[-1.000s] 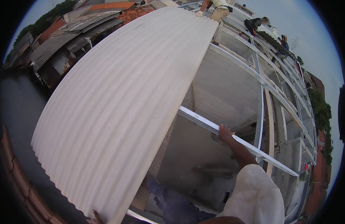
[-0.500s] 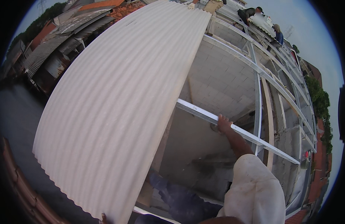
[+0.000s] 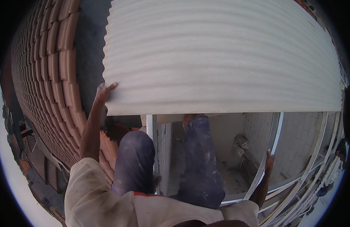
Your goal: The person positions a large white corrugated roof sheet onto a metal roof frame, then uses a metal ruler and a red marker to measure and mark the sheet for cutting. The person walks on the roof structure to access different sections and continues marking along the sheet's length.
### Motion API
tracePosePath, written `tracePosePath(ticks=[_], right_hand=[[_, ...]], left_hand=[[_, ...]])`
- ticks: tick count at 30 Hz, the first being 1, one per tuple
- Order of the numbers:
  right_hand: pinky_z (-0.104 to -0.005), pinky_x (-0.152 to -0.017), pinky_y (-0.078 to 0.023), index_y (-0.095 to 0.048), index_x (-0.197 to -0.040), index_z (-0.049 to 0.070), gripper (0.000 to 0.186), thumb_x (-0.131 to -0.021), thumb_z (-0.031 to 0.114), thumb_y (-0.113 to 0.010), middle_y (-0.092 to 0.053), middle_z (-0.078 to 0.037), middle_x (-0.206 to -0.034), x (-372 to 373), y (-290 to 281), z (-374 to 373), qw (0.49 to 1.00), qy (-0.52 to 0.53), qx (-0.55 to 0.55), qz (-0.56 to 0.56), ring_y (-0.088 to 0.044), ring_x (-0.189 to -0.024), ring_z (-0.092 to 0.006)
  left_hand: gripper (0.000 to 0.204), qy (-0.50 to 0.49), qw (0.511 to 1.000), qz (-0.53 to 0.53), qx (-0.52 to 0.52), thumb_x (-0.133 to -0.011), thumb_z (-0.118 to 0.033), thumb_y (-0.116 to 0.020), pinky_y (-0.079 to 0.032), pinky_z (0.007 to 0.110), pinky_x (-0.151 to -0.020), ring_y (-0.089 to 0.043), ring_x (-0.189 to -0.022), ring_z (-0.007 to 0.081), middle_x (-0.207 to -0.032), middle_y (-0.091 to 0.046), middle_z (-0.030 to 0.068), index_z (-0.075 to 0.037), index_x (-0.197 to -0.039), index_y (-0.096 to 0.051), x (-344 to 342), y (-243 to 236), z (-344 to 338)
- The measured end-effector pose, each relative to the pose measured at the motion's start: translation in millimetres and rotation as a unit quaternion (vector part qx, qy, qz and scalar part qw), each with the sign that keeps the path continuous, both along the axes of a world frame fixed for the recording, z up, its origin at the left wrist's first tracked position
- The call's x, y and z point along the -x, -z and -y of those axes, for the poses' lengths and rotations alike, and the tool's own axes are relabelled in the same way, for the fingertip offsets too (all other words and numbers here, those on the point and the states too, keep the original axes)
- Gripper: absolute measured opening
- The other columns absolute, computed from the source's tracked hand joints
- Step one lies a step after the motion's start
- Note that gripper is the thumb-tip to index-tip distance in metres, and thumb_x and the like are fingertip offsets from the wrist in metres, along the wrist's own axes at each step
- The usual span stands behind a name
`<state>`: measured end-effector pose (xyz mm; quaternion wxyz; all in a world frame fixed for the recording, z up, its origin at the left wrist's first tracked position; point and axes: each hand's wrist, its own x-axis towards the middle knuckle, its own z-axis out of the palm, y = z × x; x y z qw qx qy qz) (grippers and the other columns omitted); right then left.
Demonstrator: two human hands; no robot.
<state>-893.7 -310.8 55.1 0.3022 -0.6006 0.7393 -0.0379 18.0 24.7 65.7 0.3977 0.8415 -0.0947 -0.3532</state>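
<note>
A large off-white corrugated roofing sheet [image 3: 220, 56] spans the upper view, its straight near edge lying across the roof frame. My left hand [image 3: 106, 92] grips the sheet's wavy left end near the corner. The thumb lies on top, and the other fingers are hidden at the edge. Over on the right, my right hand [image 3: 270, 159] holds a silvery metal beam [image 3: 274, 134] that runs out from under the sheet. Its fingers are partly hidden behind the beam. My knees are bent below the sheet's near edge, in dusty dark blue trousers [image 3: 199, 162].
Brown roof tiles [image 3: 57, 75] slope along the left, with a dark gap beside the sheet. Between the metal members lies a deep opening down to a floor [image 3: 231, 185] and block wall [image 3: 292, 140]. More metal framing [image 3: 315, 151] and people stand at the far right.
My view has swung left and down, so the sheet now lies crosswise ahead. The left hand shows fully at the sheet's end. The right hand is still at the beam.
</note>
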Motion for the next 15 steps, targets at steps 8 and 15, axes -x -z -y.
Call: tracePosePath(ticks=[8,15], right_hand=[[-0.0479,-0.127,-0.012,-0.023,-0.16,-0.007,0.104,-0.099,0.075,-0.039,-0.021,-0.026,-0.168,-105,-57,113,0.963,0.126,0.067,0.228,-0.02,-0.156,-0.0388],[-0.0447,-0.126,-0.018,-0.022,-0.162,-0.003,0.089,-0.103,0.06,-0.048,-0.034,-0.02,-0.165,-139,-33,164,0.979,0.156,0.072,0.106,-0.029,-0.153,-0.0323]], left_hand=[[0.082,-0.008,0.999,-0.048,-0.012,-0.077,-0.052,-0.087,-0.06,0.038,-0.087,-0.073,-0.095,0.0296,-0.105,-0.071,0.0237,0.013,-0.121,-0.063,38,15,-50],[0.08,-0.019,1.0,0.012,-0.022,-0.075,-0.052,-0.089,-0.063,0.036,-0.073,-0.076,-0.079,0.0311,-0.092,-0.072,0.0252,0.014,-0.115,-0.066,48,12,-30]])
